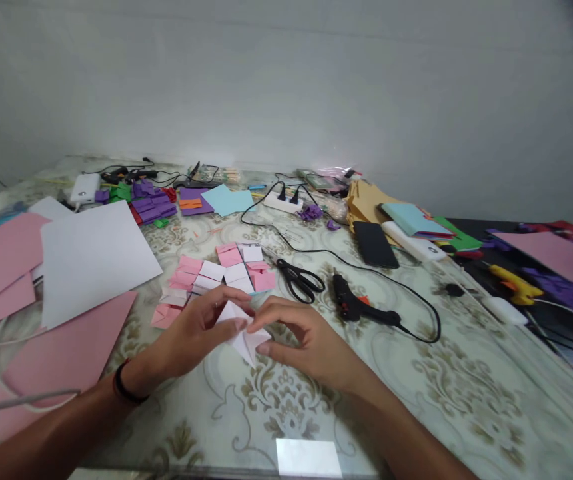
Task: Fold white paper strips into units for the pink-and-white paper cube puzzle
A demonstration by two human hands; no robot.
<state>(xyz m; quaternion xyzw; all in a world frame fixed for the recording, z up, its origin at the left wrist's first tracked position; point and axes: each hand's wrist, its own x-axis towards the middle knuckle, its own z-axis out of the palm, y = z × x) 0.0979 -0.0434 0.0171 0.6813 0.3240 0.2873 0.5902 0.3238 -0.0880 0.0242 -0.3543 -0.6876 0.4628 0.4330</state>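
Note:
Between my two hands is a small folded piece of white paper (pixel 243 345), held a little above the table. My left hand (pixel 201 331) pinches it from the left, the thumb lying across its face. From the right, my right hand (pixel 300 340) grips its edge between thumb and fingers. Just beyond my hands lie several folded pink and white paper pieces (pixel 186 272), partly covered by my left hand. Black-handled scissors (pixel 300 279) rest to the right of these pieces. Further right is a black glue gun (pixel 356 301) with its cord.
White paper sheets (pixel 94 263) and pink sheets (pixel 71 363) spread at left. Purple folded pieces (pixel 151 205) sit at the back. A power strip (pixel 284 201), a black phone (pixel 375 244) and a yellow glue gun (pixel 516 285) lie further off. A white slip (pixel 308 458) lies near the front edge.

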